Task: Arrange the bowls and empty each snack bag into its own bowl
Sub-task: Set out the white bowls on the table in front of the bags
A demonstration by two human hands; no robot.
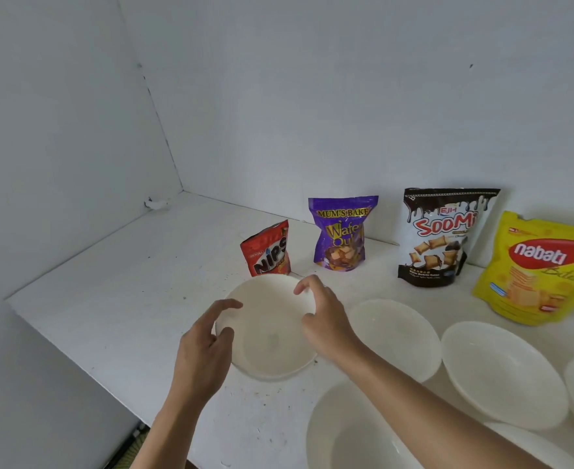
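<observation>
White, smooth and round, the bowl [268, 336] sat on the scuffed shelf [126, 299] just before the glossy red Nips bag [268, 253]. The right hand [326, 319] pinched its right rim; the left hand [204, 346] curved loosely, fingers apart, at the left rim.

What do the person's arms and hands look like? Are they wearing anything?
Both arms are bare as far as the picture shows, and no sleeves reach the forearms. The left hand and the right hand wear no gloves. Neither wrist shows a watch or bracelet.
</observation>
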